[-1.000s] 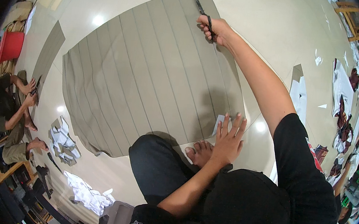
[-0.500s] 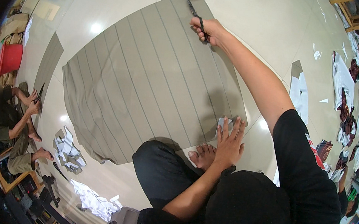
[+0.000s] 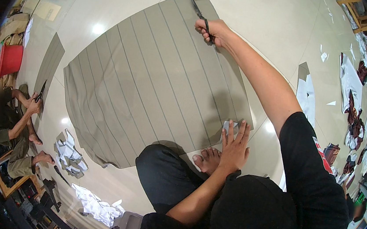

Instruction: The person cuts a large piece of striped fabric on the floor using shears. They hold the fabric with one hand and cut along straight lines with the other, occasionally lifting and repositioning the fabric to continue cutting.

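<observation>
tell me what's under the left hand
A small whitish piece on the striped cloth shows partly beneath the left hand; anything the hand fully covers can't be seen.

"What carried everything?"

"A pale, glossy tiled floor [image 3: 270, 39], with thin joint lines and bright spots of reflected light."

"What covered its middle?"

"A large grey-beige cloth [image 3: 152, 76], spread mostly flat and crossed by long dark lines. Its lower left edge rippled."

"And to the left?"

"A narrow strip of similar cloth [image 3: 52, 57]. Below it lay a heap of white and grey-green scraps [image 3: 70, 150], then a crumpled white cloth [image 3: 95, 203]."

"On the right?"

"A white piece with a grey-green end [image 3: 306, 97], a small white triangle [image 3: 331, 103] and, farther out, white and maroon fabrics [image 3: 348, 79] in a loose row."
</observation>
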Demonstrator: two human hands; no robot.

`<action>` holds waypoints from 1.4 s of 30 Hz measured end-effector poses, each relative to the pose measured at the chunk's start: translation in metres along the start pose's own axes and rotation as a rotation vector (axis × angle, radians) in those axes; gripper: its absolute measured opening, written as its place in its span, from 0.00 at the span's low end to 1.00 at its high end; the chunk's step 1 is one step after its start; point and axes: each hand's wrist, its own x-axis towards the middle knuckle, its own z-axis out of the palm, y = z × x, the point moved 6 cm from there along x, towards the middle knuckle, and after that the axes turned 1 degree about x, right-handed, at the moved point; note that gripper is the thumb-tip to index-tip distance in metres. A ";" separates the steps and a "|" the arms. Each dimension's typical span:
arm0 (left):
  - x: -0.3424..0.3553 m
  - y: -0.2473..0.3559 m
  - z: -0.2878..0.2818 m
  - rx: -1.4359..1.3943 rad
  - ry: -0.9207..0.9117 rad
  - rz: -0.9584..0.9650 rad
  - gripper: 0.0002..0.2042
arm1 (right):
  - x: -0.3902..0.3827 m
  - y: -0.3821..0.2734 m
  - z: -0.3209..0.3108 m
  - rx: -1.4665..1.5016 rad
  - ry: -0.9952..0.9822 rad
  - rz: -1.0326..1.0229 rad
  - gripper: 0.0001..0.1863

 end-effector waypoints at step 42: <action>-0.002 0.001 -0.004 0.018 -0.001 0.003 0.43 | 0.008 -0.015 -0.001 -0.049 0.002 -0.018 0.13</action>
